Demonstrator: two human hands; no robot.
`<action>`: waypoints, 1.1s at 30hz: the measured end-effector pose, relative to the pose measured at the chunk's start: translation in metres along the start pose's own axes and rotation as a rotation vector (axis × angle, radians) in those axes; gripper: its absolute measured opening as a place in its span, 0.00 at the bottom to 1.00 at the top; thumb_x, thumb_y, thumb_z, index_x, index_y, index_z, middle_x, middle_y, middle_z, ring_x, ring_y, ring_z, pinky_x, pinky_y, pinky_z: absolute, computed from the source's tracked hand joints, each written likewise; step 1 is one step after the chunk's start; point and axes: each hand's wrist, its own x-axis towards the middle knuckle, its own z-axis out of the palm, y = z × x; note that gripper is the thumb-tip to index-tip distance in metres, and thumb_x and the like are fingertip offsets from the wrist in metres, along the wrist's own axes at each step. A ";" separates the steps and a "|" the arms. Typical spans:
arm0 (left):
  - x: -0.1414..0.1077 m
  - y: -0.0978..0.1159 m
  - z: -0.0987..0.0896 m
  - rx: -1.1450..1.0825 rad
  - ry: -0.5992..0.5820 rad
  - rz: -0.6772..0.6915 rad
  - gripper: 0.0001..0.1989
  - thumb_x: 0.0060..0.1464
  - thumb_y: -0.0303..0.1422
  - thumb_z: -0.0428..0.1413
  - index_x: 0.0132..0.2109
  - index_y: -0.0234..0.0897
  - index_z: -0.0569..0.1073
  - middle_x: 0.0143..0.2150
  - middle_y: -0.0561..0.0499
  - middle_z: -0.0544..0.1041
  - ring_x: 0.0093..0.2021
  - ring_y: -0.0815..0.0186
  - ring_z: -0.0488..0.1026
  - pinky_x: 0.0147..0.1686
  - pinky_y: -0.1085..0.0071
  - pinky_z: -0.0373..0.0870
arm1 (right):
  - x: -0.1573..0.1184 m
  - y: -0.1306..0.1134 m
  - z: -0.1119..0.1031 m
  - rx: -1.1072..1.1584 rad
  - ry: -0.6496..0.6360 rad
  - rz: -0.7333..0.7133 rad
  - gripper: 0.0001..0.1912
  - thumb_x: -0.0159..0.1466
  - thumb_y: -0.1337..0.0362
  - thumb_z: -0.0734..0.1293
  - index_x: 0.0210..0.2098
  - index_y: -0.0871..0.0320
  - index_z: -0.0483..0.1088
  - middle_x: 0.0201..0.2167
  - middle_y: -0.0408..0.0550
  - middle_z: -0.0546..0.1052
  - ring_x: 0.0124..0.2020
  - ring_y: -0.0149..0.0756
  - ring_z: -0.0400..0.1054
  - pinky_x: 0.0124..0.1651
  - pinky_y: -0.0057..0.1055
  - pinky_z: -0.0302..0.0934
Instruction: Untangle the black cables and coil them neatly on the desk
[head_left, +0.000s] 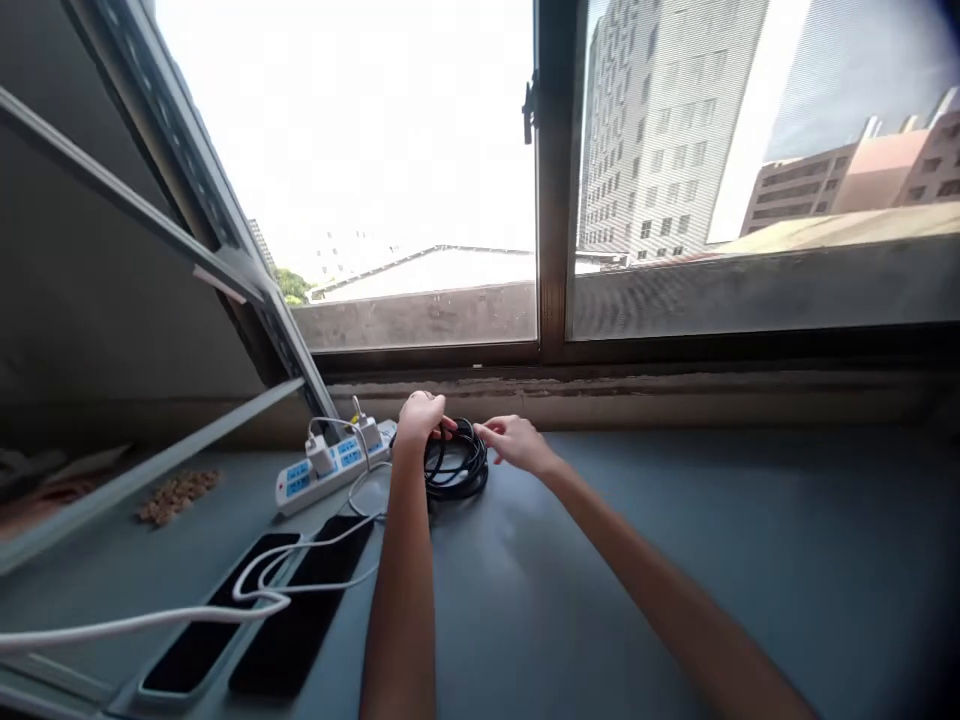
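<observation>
Just below centre, your left hand (422, 412) pinches the coiled black cable (478, 478) beside your right hand (516, 440), whose grip I cannot tell; arranging its loops seems the step in hand, and any next move calls for gentle control.

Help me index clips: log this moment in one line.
left hand: holding black cable coil | right hand: at its right edge | power strip: left of coil

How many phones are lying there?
2, side by side left of the left forearm: the left phone and the right phone. The forearm could hide another.
</observation>
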 end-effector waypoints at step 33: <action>-0.032 0.030 -0.023 -0.216 0.424 0.350 0.19 0.55 0.41 0.47 0.24 0.35 0.73 0.11 0.53 0.64 0.12 0.70 0.63 0.17 0.76 0.63 | 0.019 0.012 -0.029 0.425 -0.259 -0.053 0.14 0.73 0.60 0.63 0.34 0.62 0.73 0.32 0.44 0.73 0.19 0.27 0.62 0.14 0.17 0.47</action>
